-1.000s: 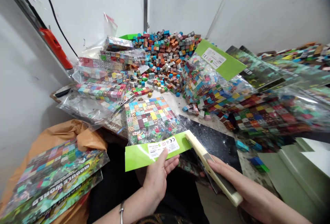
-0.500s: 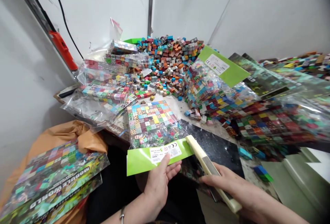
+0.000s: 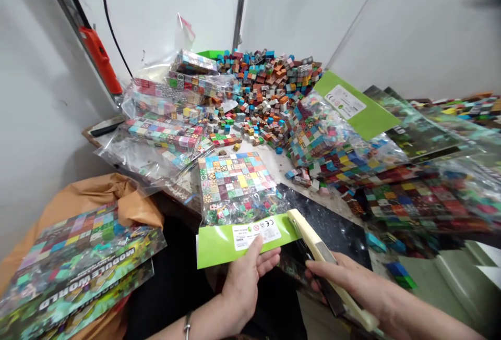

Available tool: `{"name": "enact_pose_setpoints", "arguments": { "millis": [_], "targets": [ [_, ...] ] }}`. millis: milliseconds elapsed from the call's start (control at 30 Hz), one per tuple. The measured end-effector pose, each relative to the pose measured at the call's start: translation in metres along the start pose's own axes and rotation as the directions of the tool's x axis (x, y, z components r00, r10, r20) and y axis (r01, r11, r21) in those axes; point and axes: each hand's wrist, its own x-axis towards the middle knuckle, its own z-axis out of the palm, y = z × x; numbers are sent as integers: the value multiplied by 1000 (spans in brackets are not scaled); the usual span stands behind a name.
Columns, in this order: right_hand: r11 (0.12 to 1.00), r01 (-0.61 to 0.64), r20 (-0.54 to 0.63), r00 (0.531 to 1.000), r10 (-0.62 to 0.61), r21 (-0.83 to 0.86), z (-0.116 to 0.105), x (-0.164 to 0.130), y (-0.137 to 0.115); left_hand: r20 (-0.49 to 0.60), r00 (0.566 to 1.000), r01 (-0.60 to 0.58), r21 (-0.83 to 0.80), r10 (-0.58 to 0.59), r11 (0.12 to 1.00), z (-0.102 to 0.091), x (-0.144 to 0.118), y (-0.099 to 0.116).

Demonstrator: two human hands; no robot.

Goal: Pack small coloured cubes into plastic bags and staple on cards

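The left hand [image 3: 245,277] pinched the green card [image 3: 242,238] at its lower edge, thumb on the white label and fingers curled underneath, so the grip was closed on the card. The card topped a clear bag [image 3: 238,186] of small coloured cubes, which lay just beyond it on the table [image 3: 274,160]. The right hand [image 3: 348,282] was wrapped around a cream stapler [image 3: 324,262], fingers pressed along its upper arm; the stapler's nose met the card's right end. Under the stapler sat a black board [image 3: 336,220], just right of the card. Farther from the card, at the back of the table, rose a loose cube heap [image 3: 270,87]. More filled bags [image 3: 164,121] were stacked left of the heap, and another bag with its own green header [image 3: 358,105] leaned right of it. Printed boxes [image 3: 78,262] lay on brown paper [image 3: 97,199], well left of the card. A red tool [image 3: 99,58] hung on the wall, above the stacked bags.
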Motion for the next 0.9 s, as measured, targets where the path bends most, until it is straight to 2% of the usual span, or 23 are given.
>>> {"name": "enact_pose_setpoints", "arguments": {
  "millis": [167,333,500,733,900],
  "targets": [
    [1000,3,-16,1000,-3,-1,2,0,5,17,1000,17,-2,-17,1000,-1,0,2],
    [999,-47,-55,997,46,-21,3,-1,1,6,1000,16,5,-16,1000,-1,-1,2],
    [999,-1,-22,1000,0,-32,5,7,2,-5,1000,15,-1,-15,1000,0,-1,3],
    [993,49,-50,997,-54,-105,6,21,7,-5,1000,11,12,-11,1000,0,-2,2],
    [990,86,-27,996,-90,-109,3,25,13,-31,999,-8,37,9,999,2,-2,2]
  ]
}}
